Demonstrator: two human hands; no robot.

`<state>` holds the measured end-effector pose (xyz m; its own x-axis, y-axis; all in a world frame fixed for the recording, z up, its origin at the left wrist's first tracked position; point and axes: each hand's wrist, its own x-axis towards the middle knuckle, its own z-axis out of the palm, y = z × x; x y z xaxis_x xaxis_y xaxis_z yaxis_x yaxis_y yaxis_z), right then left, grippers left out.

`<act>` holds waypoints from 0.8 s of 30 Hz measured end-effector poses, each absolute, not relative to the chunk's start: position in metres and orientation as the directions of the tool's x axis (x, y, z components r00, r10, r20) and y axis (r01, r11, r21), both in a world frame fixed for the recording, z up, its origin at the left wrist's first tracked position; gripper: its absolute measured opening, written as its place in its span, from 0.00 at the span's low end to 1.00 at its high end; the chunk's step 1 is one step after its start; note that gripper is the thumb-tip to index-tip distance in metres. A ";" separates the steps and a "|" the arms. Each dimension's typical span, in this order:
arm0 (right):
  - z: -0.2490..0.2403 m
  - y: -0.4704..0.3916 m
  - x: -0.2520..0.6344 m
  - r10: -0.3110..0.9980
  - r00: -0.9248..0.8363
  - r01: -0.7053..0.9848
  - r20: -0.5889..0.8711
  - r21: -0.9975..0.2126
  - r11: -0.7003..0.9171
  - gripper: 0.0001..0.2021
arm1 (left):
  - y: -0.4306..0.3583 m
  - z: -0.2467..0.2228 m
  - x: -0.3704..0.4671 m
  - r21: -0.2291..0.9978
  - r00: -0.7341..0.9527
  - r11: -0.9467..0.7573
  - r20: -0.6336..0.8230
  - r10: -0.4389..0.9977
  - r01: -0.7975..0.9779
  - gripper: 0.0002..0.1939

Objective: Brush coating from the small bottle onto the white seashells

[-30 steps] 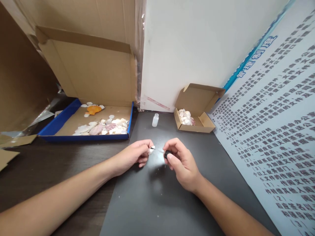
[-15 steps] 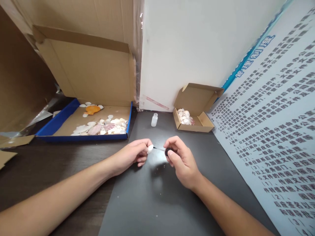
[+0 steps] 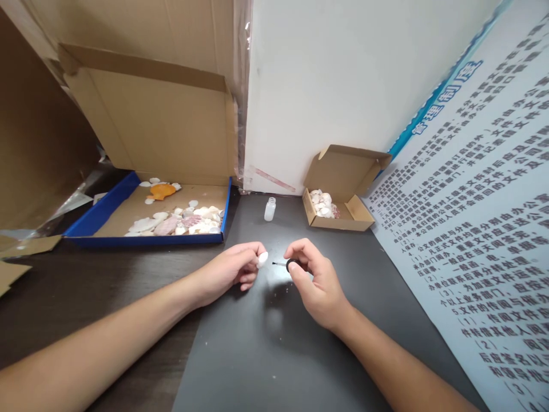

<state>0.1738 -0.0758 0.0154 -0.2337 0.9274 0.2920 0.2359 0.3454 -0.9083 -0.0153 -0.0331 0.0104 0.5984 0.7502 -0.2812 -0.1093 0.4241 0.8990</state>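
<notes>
Left hand [image 3: 234, 270] pinches a white shell [image 3: 262, 259] over the table [image 3: 266, 355]; right hand [image 3: 315, 283] holds a black-capped brush [image 3: 286, 264] just beside it, tip near the shell. A small bottle [image 3: 270, 209] stands by the far edge.

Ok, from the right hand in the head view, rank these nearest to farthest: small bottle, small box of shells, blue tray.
1. Small bottle, just beyond the right hand, slightly left.
2. Small box of shells, beyond, to the right.
3. Blue tray, far left.
</notes>
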 end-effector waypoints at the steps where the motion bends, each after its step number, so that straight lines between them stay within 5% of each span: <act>1: 0.015 -0.076 0.174 0.929 -0.219 0.247 0.299 -0.904 0.349 0.02 | -0.033 0.011 -0.015 0.894 0.597 0.433 -0.286 0.749 -0.115 0.03; 5: 0.015 -0.077 0.174 0.909 -0.270 0.149 0.317 -0.919 0.365 0.04 | -0.032 0.013 -0.016 0.872 0.584 0.467 -0.305 0.752 -0.146 0.02; 10: 0.015 -0.077 0.174 0.929 -0.227 0.272 0.294 -0.897 0.350 0.02 | -0.031 0.012 -0.018 0.861 0.588 0.477 -0.296 0.753 -0.177 0.03; 15: 0.014 -0.077 0.174 0.910 -0.294 0.137 0.293 -0.929 0.344 0.04 | -0.031 0.013 -0.017 0.861 0.577 0.478 -0.303 0.759 -0.176 0.03; 20: 0.013 -0.075 0.173 0.937 -0.252 0.300 0.242 -0.901 0.314 0.03 | -0.032 0.014 -0.017 0.857 0.584 0.482 -0.300 0.755 -0.182 0.04; 24: 0.013 -0.078 0.174 0.912 -0.303 0.156 0.275 -0.930 0.332 0.04 | -0.032 0.013 -0.017 0.859 0.582 0.480 -0.301 0.755 -0.180 0.04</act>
<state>0.1743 -0.0776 0.0125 -0.3033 0.9124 0.2748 0.1564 0.3321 -0.9302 -0.0168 -0.0317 0.0131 0.5820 0.7555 -0.3008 -0.1798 0.4803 0.8585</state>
